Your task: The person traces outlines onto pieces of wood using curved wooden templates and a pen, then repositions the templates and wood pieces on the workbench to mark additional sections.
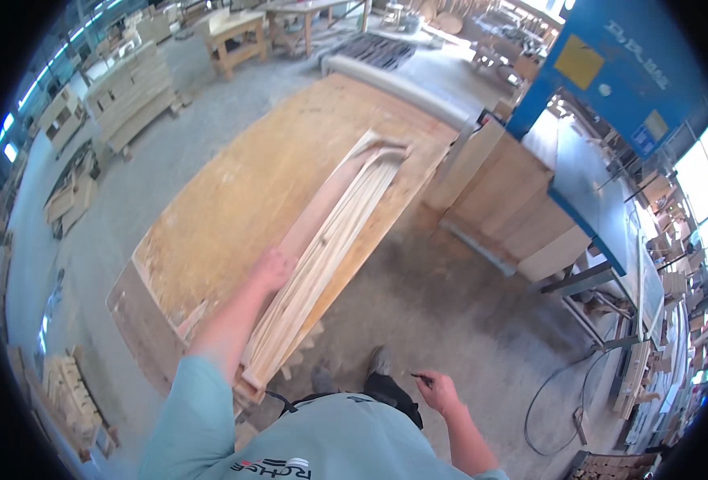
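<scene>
My left hand (pixel 272 270) is closed on the edge of a long, thin brownish board (pixel 318 216), whose far end curves to the right. This board lies along a bundle of long pale wood strips (pixel 330 244), set near the right edge of a large plywood-topped table (pixel 242 172). Lower and to the right, beside my body, my right hand (pixel 438 392) hangs over the floor, apart from the wood. Its fingers pinch a small, dark, pen-like stick (pixel 419 376).
A blue machine (pixel 610 72) with a metal table stands to the right, beside a large wooden box (pixel 498 192). A cable (pixel 530 408) loops on the floor at the lower right. Stacked wood parts (pixel 130 96) stand at the far left, and workbenches (pixel 238 36) at the back.
</scene>
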Available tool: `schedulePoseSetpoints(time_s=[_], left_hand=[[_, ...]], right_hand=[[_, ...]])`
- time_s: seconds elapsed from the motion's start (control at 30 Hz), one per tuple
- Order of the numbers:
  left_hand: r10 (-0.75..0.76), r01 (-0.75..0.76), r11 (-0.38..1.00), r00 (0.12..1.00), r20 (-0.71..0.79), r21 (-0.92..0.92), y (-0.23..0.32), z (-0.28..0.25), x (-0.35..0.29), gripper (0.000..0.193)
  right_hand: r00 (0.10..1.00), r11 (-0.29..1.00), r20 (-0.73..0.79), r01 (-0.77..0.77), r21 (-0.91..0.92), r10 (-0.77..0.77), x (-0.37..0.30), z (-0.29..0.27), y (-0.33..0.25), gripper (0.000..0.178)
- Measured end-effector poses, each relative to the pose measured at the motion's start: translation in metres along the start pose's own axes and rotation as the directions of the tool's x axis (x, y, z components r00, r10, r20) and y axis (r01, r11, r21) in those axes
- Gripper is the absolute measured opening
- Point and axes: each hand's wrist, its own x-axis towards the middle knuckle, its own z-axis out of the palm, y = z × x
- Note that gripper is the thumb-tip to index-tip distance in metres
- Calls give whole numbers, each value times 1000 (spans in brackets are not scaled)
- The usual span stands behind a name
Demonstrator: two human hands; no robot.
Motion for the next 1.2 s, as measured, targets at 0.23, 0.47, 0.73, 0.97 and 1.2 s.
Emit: schedulePoseSetpoints(time_s=[0.23,0.47,0.73,0.97,1.2], left_hand=[[-106,130,990,929,-354,46,83,11,-44,41],[-517,451,855,782,-349,-256,85,15,-29,31],[-540,507,835,682,-493,-213,-23,-42,-7,27],[-243,243,964,622,-744,-112,-109,-39,68,17],[-371,362,918,633,-680,-163,-148,-25,124,19]], right_hand=[[963,985,-234,-104,138,134,28,-55,57,24],[989,994,-135,73,81,-62,110,-102,64,24],[989,994,-109,101,52,-95,216,-118,44,25],[985,996,-158,60,-67,-70,302,-145,-6,29],[977,979,-208,1,-203,-44,395,-198,-49,38]])
